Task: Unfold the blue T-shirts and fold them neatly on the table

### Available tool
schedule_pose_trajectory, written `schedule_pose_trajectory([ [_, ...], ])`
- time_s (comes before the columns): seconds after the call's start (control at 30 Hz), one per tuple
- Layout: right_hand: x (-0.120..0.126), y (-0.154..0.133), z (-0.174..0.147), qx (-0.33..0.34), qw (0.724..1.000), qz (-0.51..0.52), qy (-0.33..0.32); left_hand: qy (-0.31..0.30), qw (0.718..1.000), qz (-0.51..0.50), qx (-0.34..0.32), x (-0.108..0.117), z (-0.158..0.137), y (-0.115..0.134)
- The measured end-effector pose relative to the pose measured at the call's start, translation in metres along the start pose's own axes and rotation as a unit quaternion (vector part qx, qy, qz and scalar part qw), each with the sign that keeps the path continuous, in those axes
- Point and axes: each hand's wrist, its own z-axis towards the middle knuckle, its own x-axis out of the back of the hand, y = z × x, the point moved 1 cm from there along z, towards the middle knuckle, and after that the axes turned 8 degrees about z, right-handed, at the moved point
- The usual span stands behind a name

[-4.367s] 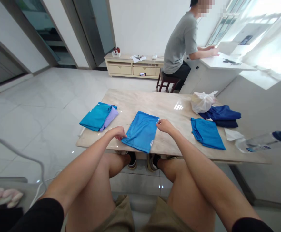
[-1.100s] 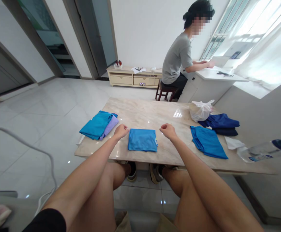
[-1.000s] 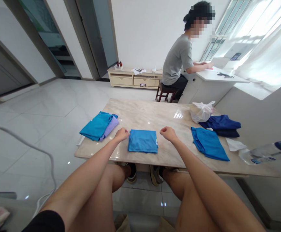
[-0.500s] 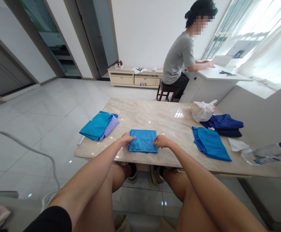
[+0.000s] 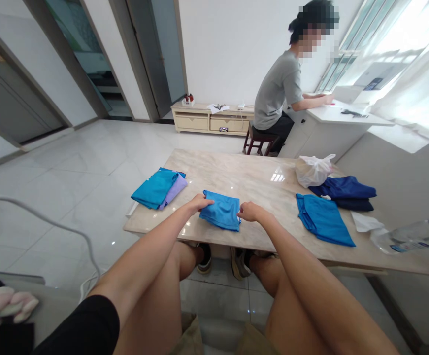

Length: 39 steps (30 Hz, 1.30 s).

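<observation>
A folded light-blue cloth point(image 5: 220, 211) is between my hands near the front edge of the table. My left hand point(image 5: 201, 202) grips its left side, thumb on top and fingers underneath, and that side looks raised off the tabletop. At its right edge, my right hand point(image 5: 250, 211) has curled fingers closed on the border, where a bit of white shows. The cloth lies slightly tilted and its surface is rumpled. Left of it is a stack with a folded teal cloth point(image 5: 155, 189) over a purple cloth point(image 5: 175, 191).
On the table point(image 5: 199, 165), to the right, are a folded blue cloth point(image 5: 323, 219), dark navy cloths point(image 5: 347, 190), a white plastic bag point(image 5: 313, 170), a tissue point(image 5: 365, 222) and a clear bottle point(image 5: 402, 236). Beyond, a person point(image 5: 279, 93) sits at a white desk.
The light-blue cloth lay flat and squared; now its left side is lifted and it is turned and rumpled. The view has shifted slightly left.
</observation>
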Motion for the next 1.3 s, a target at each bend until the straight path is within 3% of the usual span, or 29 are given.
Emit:
schedule_pose_trajectory([
  [0.1, 0.006, -0.004, -0.009, -0.01, 1.0, -0.006, 0.028, 0.015, 0.999, -0.021, -0.03, 0.019, -0.024, 0.011],
  [0.2, 0.009, -0.009, -0.024, -0.007, 0.999, -0.002, 0.038, 0.052, 0.993, -0.081, -0.066, 0.056, -0.055, 0.012],
  [0.4, 0.01, -0.005, -0.042, 0.021, 0.999, 0.038, 0.005, 0.202, 0.962, -0.177, -0.045, 0.16, -0.125, -0.032],
  [0.5, 0.009, 0.007, -0.034, 0.018, 0.998, 0.065, 0.015, 0.267, 0.942, -0.2, -0.017, 0.195, -0.145, -0.054],
  [0.63, 0.002, 0.023, -0.026, 0.009, 0.996, 0.083, 0.008, 0.299, 0.925, -0.234, -0.003, 0.217, -0.139, -0.059],
  [0.83, -0.004, 0.038, -0.021, -0.002, 0.997, 0.078, -0.004, 0.315, 0.884, -0.334, -0.086, 0.252, -0.095, -0.031],
  [0.9, -0.002, 0.04, -0.019, 0.003, 0.998, 0.065, 0.002, 0.321, 0.878, -0.343, -0.093, 0.254, -0.08, -0.033],
  [0.97, 0.0, 0.04, -0.015, 0.012, 0.998, 0.061, 0.003, 0.32, 0.893, -0.312, -0.045, 0.241, -0.068, -0.048],
  [1.07, 0.001, 0.036, -0.008, 0.025, 0.998, 0.056, -0.004, 0.289, 0.924, -0.241, 0.065, 0.201, -0.062, -0.088],
  [1.13, 0.001, 0.032, -0.005, 0.032, 0.998, 0.044, -0.012, 0.268, 0.935, -0.21, 0.099, 0.17, -0.065, -0.115],
  [1.23, 0.001, 0.024, -0.006, 0.032, 0.999, 0.032, -0.019, 0.243, 0.951, -0.166, 0.094, 0.137, -0.072, -0.135],
  [1.3, 0.002, 0.019, -0.014, 0.031, 0.999, 0.037, -0.019, 0.219, 0.963, -0.142, 0.063, 0.127, -0.074, -0.129],
])
